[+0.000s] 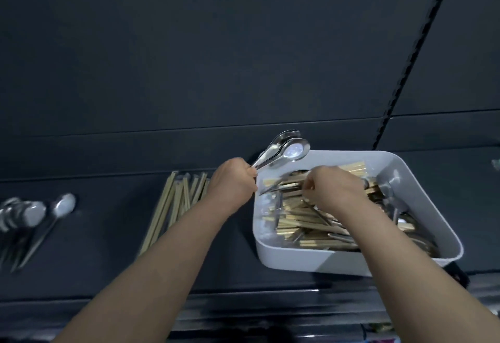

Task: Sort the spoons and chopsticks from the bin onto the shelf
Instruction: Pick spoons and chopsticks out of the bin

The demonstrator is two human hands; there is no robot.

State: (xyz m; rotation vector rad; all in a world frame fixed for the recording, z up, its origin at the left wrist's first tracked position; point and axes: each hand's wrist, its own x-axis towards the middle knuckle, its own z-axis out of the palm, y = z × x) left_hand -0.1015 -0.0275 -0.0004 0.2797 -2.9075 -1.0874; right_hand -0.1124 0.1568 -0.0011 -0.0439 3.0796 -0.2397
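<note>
Lowest and widest, a dark shelf (94, 261), stretching from left end to right end, with a dark panel rising behind its back edge. Toward the right end, a white bin (311, 260) with rounded corners, sitting askew, near wall close to the front edge, part-filled with a jumble of pale binned chopsticks (305, 223) and a few grey binned spoons (392, 194) along the right wall. Near the middle of the shelf, just left of the bin, a sheaf of loose chopsticks (173, 207) lying side by side, running from the back toward the front edge, partly hidden on the right behind the left forearm. At the left end, well apart from the bin, a cluster of laid spoons (27, 215), bowls toward the back, handles toward the front edge, blurred, with one more lying just right of the cluster. Between sheaf and bin, raised off the shelf, the left hand (232, 183), closed in a fist round the handles of the held spoons (286, 148), at least two, bowls pointing up and away over the bin's far left corner. Inside the bin, over its back half, the right hand (338, 188), knuckles up, fingers curled down, thumb and fingertip pinching a thin metal handle (281, 186) slanting across the chopsticks toward the bin's left wall; too blurred to tell the other end.
</note>
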